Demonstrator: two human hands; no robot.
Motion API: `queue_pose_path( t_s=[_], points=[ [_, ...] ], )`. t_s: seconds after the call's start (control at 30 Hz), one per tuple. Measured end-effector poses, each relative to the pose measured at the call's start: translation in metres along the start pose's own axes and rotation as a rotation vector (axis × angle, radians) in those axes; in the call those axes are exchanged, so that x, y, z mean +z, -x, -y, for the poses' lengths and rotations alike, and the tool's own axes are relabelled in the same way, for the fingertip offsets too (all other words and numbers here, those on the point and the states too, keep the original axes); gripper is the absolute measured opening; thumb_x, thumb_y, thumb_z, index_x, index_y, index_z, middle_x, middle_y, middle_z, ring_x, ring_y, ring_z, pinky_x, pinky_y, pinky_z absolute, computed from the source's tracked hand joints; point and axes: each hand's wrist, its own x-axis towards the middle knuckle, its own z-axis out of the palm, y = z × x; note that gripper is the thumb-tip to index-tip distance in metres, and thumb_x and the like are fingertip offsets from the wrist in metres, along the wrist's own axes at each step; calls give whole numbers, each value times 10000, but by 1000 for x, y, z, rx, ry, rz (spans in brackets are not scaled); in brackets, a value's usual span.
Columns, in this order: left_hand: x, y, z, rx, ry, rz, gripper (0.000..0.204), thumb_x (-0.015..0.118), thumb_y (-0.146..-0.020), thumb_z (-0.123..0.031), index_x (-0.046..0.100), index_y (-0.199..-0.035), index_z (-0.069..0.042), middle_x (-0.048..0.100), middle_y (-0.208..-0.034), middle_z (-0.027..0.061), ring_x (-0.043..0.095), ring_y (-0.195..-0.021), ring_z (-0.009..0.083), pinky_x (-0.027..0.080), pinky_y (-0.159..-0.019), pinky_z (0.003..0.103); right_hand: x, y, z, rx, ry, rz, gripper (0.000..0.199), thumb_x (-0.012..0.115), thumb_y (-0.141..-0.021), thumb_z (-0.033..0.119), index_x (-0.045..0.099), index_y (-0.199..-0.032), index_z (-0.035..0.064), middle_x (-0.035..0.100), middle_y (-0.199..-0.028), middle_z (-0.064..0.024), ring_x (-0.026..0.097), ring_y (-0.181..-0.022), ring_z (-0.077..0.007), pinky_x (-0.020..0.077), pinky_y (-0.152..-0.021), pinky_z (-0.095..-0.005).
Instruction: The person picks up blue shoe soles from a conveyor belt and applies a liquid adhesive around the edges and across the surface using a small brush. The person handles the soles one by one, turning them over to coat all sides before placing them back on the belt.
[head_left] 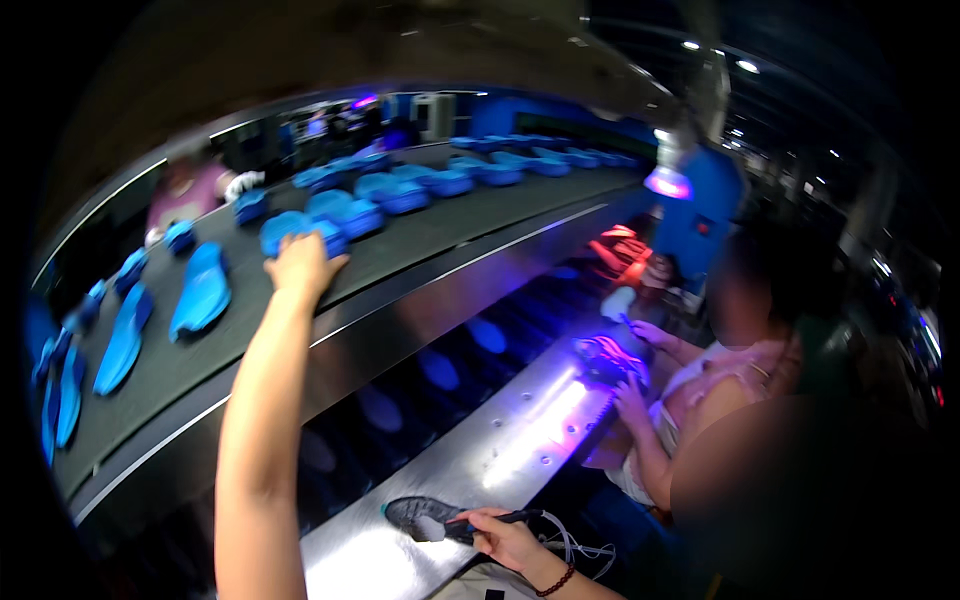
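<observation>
My left arm stretches up and over a dark conveyor belt, and my left hand (pixel 300 264) has its fingers closed over the near end of a blue shoe sole (pixel 280 228). Close to my body, my right hand (pixel 508 541) grips a slim black-handled tool (pixel 522 516) with thin white tubes or cords trailing from it. The tool's tip is hidden by the fingers and the dark grey shoe upper (pixel 408 513) beside it. That upper lies on a shiny metal ledge (pixel 465 455) with a pale patch showing at its opening.
Rows of blue soles (pixel 345 212) cover the belt (pixel 262 305). A steel rail edges it, and more pale shoe shapes (pixel 438 370) sit on a lower level. To the right a co-worker (pixel 725 375) handles a shoe under purple light. Another person (pixel 190 195) stands across the belt.
</observation>
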Motion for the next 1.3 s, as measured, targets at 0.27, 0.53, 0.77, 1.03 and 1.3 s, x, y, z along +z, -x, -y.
queue_pose_path(
  t_s=[0.27,0.53,0.77,1.03,1.3],
  points=[
    [10,-6,-6,578,472,-172,302,674,-740,-182,551,-914,31,583,-931,243,564,-867,382,440,-750,404,-2,-7,-7,54,-35,-33,238,532,-883,156,591,-1038,-15,535,-648,-1,433,-490,-66,305,-436,-192],
    [-21,48,-12,374,269,-131,330,545,-850,-304,561,-763,14,584,-731,201,573,-724,339,437,-663,386,-8,6,1,-70,-41,-74,261,556,-880,192,576,-1089,38,588,-938,-10,551,-776,-76,441,-669,-187],
    [-6,218,54,-3,1653,-565,350,523,-834,-207,491,-1103,14,533,-1109,141,553,-974,250,466,-850,333,-18,-4,7,-241,-94,-81,239,559,-810,-34,578,-1048,-19,606,-1038,-130,564,-765,-120,452,-632,-205],
    [34,385,79,-5,2613,608,1044,561,-637,-717,303,-1303,46,423,-1260,225,456,-1118,377,339,-969,516,25,29,36,-399,-220,178,210,558,-781,-27,595,-988,-21,592,-1059,-165,569,-949,-221,437,-880,-337],
    [62,436,62,-652,2549,664,947,196,-745,-776,362,-1295,-23,479,-1216,178,492,-1103,319,379,-950,480,77,15,-12,-240,323,284,224,581,-760,-20,598,-974,-87,641,-947,-165,614,-853,-176,463,-825,-268]
  ],
)
